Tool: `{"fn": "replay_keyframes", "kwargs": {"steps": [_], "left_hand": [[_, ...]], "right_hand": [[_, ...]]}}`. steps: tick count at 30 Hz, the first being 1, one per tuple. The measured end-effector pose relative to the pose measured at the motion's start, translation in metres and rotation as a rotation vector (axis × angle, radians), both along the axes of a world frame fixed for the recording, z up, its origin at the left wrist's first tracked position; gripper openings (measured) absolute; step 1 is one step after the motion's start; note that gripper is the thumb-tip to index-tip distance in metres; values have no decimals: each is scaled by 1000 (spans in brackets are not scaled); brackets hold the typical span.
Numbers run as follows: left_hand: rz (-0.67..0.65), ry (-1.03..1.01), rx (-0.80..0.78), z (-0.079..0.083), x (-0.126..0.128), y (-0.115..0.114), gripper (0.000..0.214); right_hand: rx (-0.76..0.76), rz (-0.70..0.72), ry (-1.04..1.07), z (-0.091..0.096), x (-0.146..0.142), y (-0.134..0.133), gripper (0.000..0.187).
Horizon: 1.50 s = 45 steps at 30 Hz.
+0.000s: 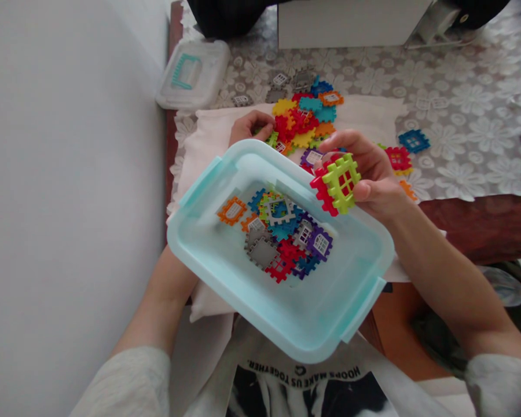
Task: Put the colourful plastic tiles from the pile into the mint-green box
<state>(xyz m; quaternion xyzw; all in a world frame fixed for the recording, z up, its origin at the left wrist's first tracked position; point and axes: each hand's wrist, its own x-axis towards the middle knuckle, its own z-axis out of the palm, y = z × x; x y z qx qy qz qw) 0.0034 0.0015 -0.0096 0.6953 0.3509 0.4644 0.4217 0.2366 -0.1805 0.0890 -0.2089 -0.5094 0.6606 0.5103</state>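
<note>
A pale blue plastic box [312, 324] rests tilted against my lap and the table edge, with several coloured waffle blocks [282, 237] inside. My right hand [367, 174] is over the box's far right rim, closed on a lime green block joined to a red block [336, 185]. My left hand [250, 126] reaches past the box's far rim with curled fingers, touching the pile of loose blocks [306, 119] on a white cloth [208, 139]. What its fingers hold, if anything, is hidden.
The box's lid [193, 72] lies at the table's far left corner. A blue block [413, 140] and a red block [398, 158] lie to the right on the flowered tablecloth [460, 116]. A white box [351, 23] stands at the back. A wall runs along the left.
</note>
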Motion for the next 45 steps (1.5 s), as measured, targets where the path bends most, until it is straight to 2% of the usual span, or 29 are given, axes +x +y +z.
{"fn": "replay_keyframes", "kwargs": {"steps": [5,10,13,15,16,18,19,21,23,24,27,30,35,41,45], "left_hand": [[-2,-5,-1,-2,0,2,21],[-5,-7,1,0,0,2,22],[-3,-4,2,-1,0,2,20],[0,2,2,-2,0,2,18],[2,6,0,-3,0,2,18],[7,13,-5,-4,-1,3,17],[8,15,-8,-4,-1,4,18],[7,15,-12,-4,-1,4,19],[4,13,-14,-5,-1,5,21],[3,12,-15,-5,-1,5,20],[5,12,-14,-5,-1,5,19],[19,23,-17,-4,-1,5,18],[40,44,-23,-5,-1,6,12],[36,38,-26,-4,0,5,11],[30,32,-13,-3,0,5,14]], "right_hand": [[78,56,-44,-4,3,4,47],[132,21,-107,-6,-3,1,42],[113,-49,-27,-6,-8,2,34],[74,-172,-23,-8,-9,5,27],[71,-258,-80,-9,-8,8,25],[151,-454,-347,-14,-5,14,21],[233,-537,-541,-17,-3,17,25],[406,-617,-944,-26,1,20,44],[495,-573,-1220,-36,3,22,61],[509,-521,-1290,-41,4,22,61],[560,-340,-1353,-51,5,24,49],[614,-215,-1332,-51,7,28,39],[630,-233,-1308,-43,7,30,30],[669,-215,-1357,-38,4,22,41],[676,-225,-1387,-37,2,21,40]]}}
